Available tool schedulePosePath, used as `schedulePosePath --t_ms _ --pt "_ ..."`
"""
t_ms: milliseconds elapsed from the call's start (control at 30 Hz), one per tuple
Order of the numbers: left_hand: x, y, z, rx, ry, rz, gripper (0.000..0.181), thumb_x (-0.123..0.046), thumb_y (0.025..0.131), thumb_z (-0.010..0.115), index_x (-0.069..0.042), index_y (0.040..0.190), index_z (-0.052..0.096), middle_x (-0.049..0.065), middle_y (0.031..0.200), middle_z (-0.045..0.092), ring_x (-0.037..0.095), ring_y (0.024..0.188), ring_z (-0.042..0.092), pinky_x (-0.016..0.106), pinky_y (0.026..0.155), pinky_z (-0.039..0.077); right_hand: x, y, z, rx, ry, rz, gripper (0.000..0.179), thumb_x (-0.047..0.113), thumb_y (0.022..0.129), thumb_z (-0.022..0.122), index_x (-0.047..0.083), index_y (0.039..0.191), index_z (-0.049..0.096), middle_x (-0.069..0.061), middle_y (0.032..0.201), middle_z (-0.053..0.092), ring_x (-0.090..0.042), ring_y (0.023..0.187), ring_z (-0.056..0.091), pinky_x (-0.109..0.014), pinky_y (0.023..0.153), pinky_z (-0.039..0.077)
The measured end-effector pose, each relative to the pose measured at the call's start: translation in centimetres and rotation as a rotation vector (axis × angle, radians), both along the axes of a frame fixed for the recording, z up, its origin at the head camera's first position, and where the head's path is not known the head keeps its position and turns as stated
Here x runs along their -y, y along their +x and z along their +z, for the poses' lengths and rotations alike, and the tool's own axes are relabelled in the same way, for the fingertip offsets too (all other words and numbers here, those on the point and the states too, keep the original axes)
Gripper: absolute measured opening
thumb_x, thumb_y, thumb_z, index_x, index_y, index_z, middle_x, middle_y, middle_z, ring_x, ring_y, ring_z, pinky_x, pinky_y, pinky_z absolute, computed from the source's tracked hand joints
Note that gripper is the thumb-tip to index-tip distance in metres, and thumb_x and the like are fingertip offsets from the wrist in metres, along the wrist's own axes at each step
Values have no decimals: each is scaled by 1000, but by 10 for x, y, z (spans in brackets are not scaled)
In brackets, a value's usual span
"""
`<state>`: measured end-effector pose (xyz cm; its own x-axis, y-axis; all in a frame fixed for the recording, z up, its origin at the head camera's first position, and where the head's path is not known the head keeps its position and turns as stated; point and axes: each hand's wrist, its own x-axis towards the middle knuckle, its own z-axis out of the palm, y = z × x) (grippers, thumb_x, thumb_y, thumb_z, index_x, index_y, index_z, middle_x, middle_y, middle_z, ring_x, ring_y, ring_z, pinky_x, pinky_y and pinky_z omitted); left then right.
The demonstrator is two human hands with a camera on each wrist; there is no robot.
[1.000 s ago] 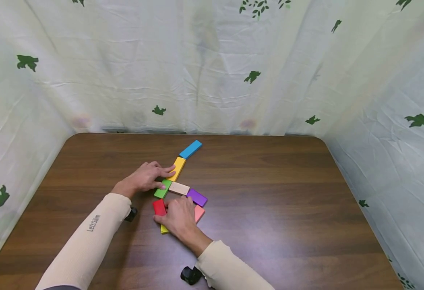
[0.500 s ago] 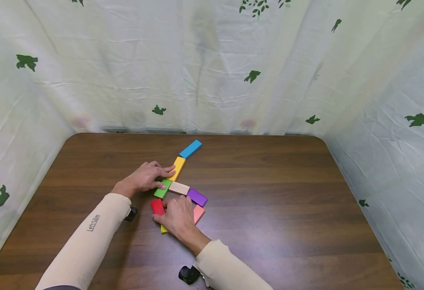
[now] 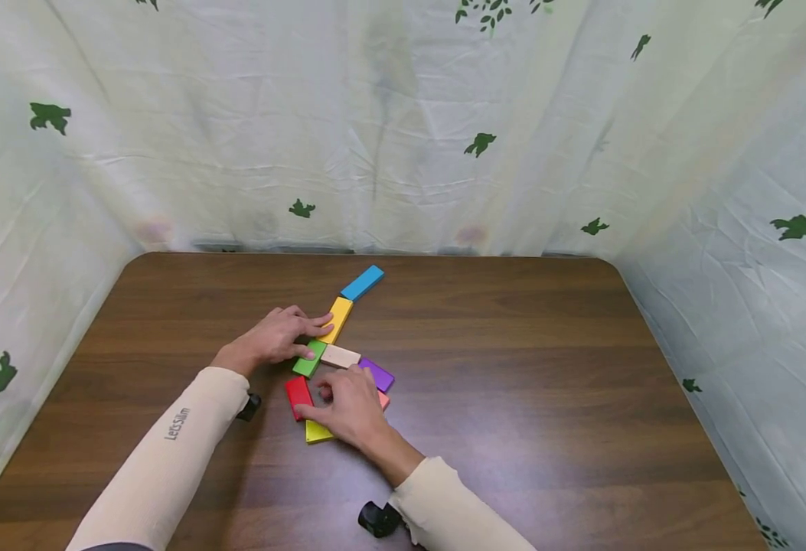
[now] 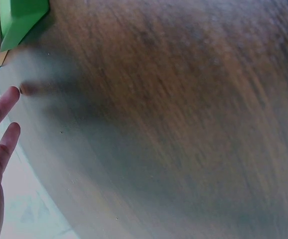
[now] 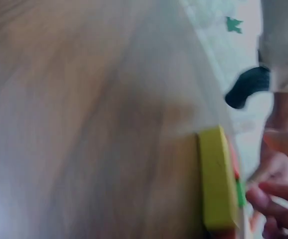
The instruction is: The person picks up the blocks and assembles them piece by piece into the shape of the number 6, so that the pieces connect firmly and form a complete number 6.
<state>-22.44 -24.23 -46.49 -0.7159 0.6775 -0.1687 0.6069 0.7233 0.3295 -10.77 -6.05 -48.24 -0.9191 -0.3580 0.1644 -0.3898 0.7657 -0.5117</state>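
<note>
My left hand (image 3: 281, 334) rests its extended fingertips on an orange-yellow block (image 3: 339, 315), its thumb on the green block (image 3: 308, 360). In the left wrist view the green block (image 4: 22, 20) shows at the top left corner. My right hand (image 3: 354, 409) hovers, fingers loosely bent, over the ring of blocks. Its thumb is beside the red block (image 3: 298, 398); whether it touches is unclear. Below it lies a yellow block (image 3: 318, 433), partly hidden by the hand. A purple block (image 3: 377, 375) and a mostly hidden pink block (image 3: 384, 400) lie to its right.
A blue block (image 3: 363, 283) lies end to corner with the orange-yellow one. A beige block (image 3: 340, 357) sits between the green and purple blocks. The brown wooden table (image 3: 547, 398) is bordered by a white leaf-printed curtain (image 3: 416, 191).
The red block has shifted slightly left. My right hand has let go of it and moved a little right, uncovering more of the red and yellow blocks. My left hand stays put.
</note>
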Motion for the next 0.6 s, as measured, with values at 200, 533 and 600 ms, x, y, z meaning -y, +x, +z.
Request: schedulePosePath --t_ms 200,533,600 --pt "1 0 2 13 -13 13 65 -28 82 74 -14 140 49 10 150 41 31 111 46 49 90 36 -22 6 6 -28 112 222 38 45 73 81 18 98 75 12 89 66 -6 84 49 -23 74 32" --pt "-1 0 3 22 -25 24 65 -28 83 73 -14 141 47 10 151 40 32 113 45 50 92 35 -29 9 -2 -36 202 259 28 39 71 83 22 92 78 15 81 62 -5 78 49 -24 71 29" --pt "-2 0 3 25 -26 27 65 -28 83 73 -14 141 47 10 151 39 33 114 45 51 92 35 -30 8 -3 -33 192 250 27 38 70 84 21 91 78 15 80 62 -4 77 48 -24 71 29"
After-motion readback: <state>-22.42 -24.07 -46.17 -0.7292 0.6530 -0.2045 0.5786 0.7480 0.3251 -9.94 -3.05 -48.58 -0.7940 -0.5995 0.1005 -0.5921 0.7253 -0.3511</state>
